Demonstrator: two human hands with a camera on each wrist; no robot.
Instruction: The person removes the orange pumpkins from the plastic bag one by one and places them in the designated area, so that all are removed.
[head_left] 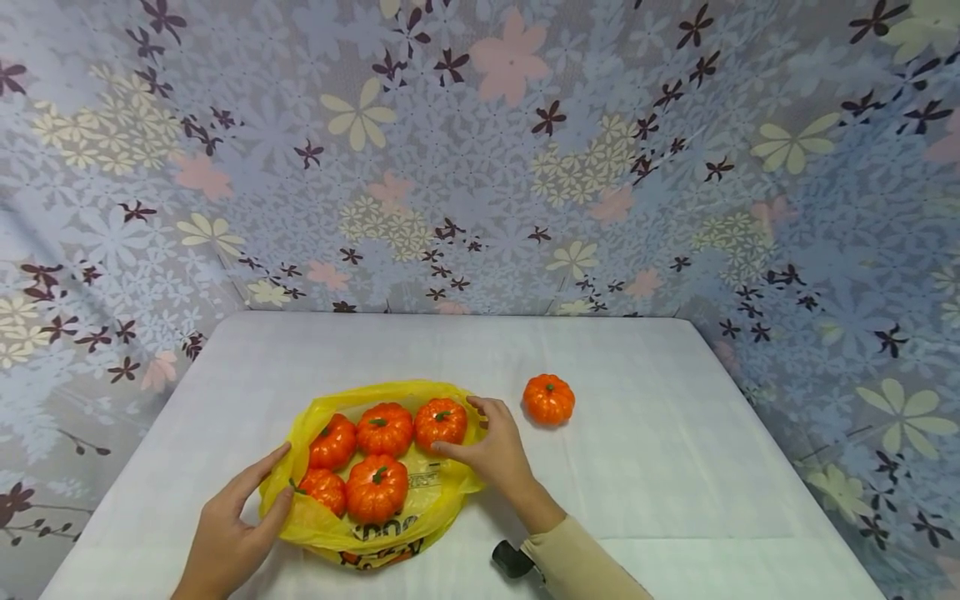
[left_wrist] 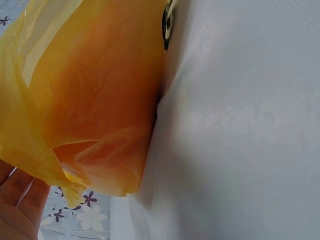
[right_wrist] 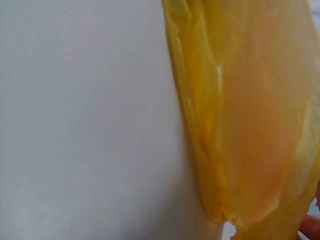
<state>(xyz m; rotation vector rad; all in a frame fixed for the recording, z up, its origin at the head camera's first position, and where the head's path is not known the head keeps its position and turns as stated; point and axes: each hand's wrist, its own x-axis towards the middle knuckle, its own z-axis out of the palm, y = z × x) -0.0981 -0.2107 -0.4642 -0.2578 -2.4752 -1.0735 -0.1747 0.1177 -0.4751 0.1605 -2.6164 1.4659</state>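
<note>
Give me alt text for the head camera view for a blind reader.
Two hands hold an open yellow plastic bag containing five orange pumpkins on a white table. A sixth pumpkin sits outside, right of the bag.

Below the fingers (head_left: pixel 491 408) I have a white tabletop (head_left: pixel 637 467); beyond and either side of them, I see blue-grey flower-patterned walls (head_left: pixel 480 183).

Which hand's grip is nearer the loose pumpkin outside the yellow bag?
Right. The right grip is just left of the loose pumpkin; the left grip is farther left, across the yellow bag.
</note>
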